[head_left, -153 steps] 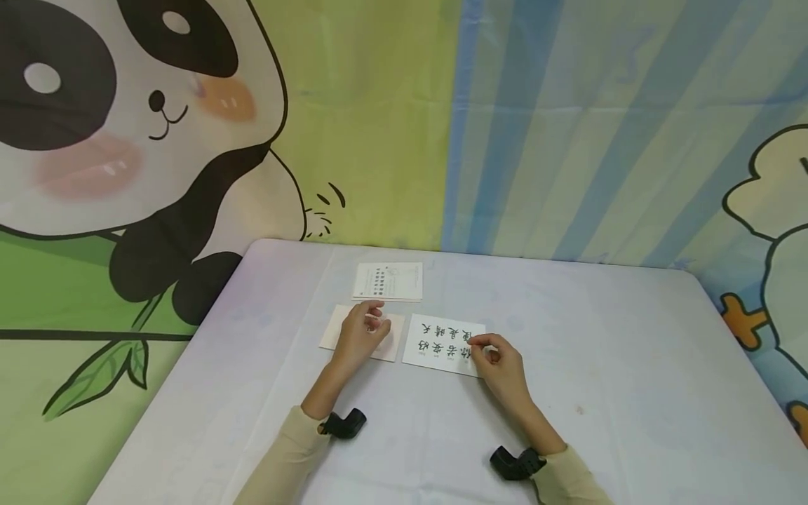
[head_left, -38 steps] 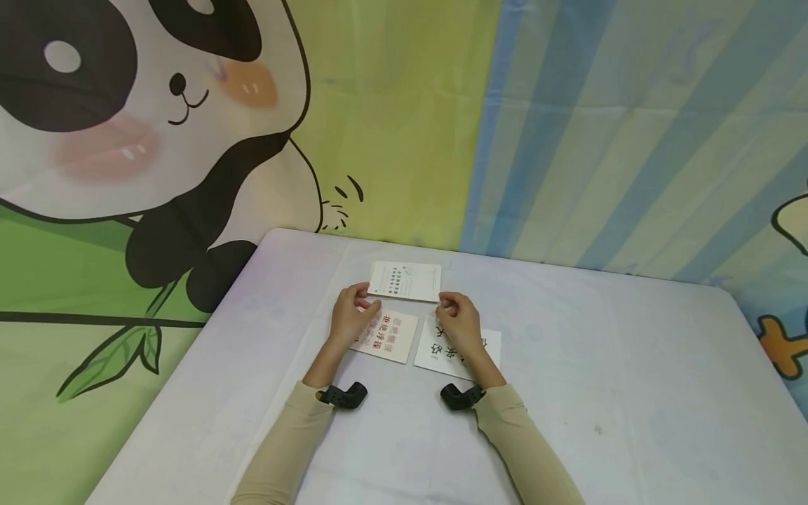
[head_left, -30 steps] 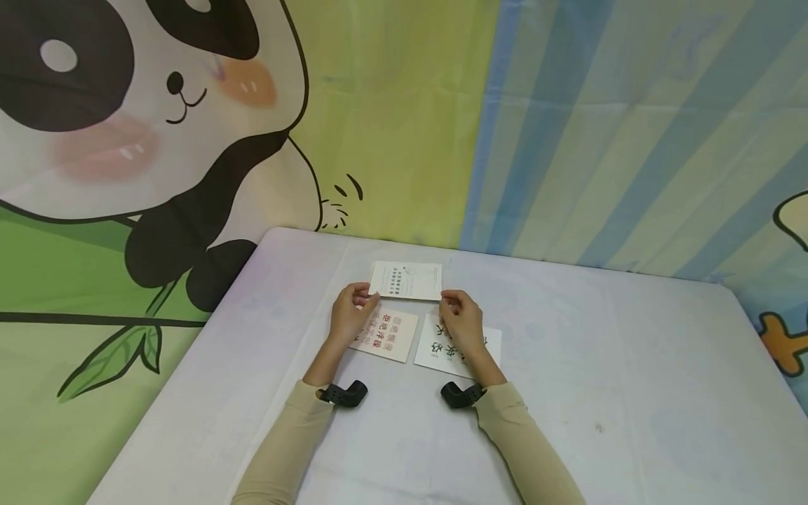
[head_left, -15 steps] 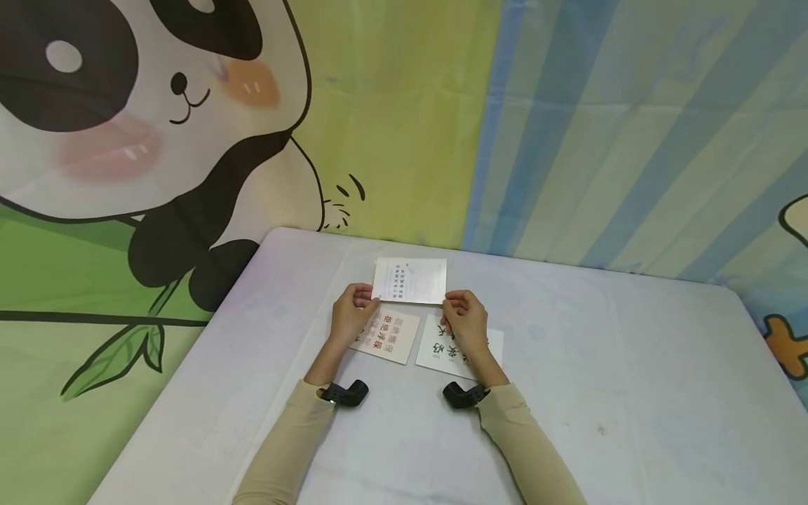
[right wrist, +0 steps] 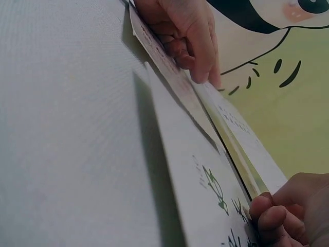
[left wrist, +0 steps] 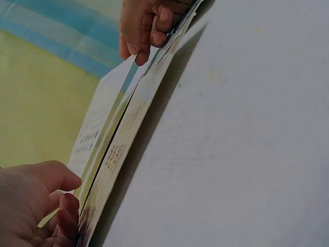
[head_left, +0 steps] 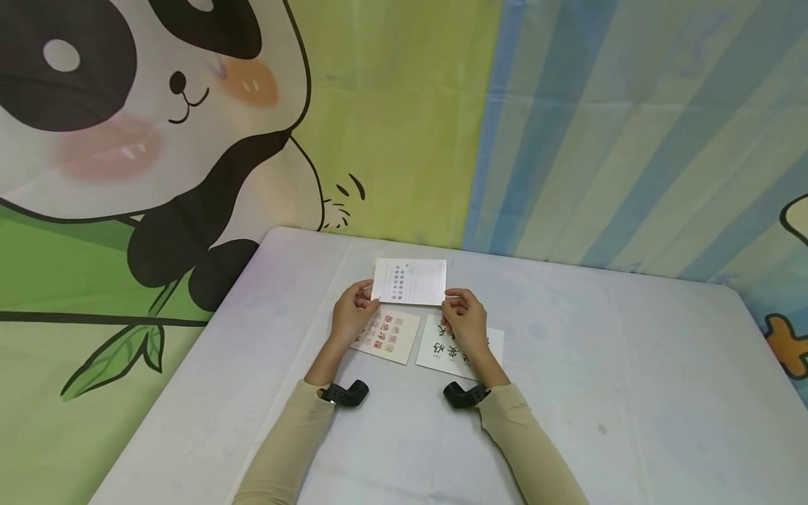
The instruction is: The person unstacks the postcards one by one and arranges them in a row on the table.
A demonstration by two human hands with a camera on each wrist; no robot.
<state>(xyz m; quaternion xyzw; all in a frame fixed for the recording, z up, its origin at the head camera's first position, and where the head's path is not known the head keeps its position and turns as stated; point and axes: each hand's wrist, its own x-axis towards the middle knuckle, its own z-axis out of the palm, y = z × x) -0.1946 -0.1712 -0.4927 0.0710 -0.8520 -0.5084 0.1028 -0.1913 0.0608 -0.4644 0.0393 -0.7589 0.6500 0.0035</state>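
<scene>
Both hands hold a white card [head_left: 426, 282] printed with small dark characters and a faint drawing, at the back of the table. Its near left corner is pinched between the thumb and fingers of my left hand [head_left: 351, 314]. At the near right corner, my right hand [head_left: 466, 322] pinches it the same way. The left wrist view shows the card [left wrist: 97, 121] tilted up over the cloth. Closer to me lies a cream card [head_left: 398, 340] with red characters, partly behind the left hand. Beside it is a white card [head_left: 432, 360] with large black characters, partly covered by the right hand.
A white cloth [head_left: 404, 449] covers the table. Behind it hangs a printed backdrop [head_left: 404, 140] with a panda, a yellow area and blue stripes. Each wrist carries a black camera, one left [head_left: 346, 394] and one right [head_left: 463, 396].
Both hands have moved from the two nearer cards to the back card and grip its near corners. Over the last second that card has tilted and shifted slightly.
</scene>
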